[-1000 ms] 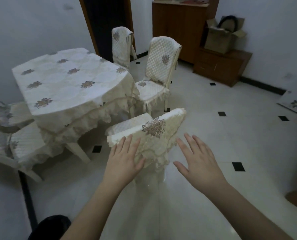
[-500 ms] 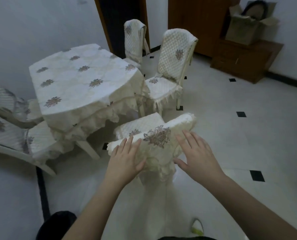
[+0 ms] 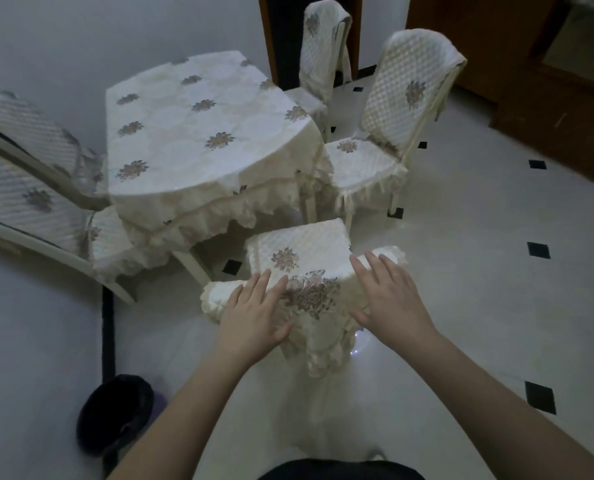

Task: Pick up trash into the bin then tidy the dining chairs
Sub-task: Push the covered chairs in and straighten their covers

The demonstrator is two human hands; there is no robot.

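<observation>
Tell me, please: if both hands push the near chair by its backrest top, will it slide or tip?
The near chair will probably slide: the tiled floor looks glossy. Pushed so high, it might tip forward. The loose cover may shift under the hands.

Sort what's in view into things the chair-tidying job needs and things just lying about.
Job: nearest cream quilted dining chair, left hand and right hand resting on its backrest; cream chair at right; chair at left; black round bin.
Lying about: brown wooden cabinet; cloth-covered table.

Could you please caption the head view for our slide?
Both hands, left and right, rest on a covered chair's back beside the table.
</observation>
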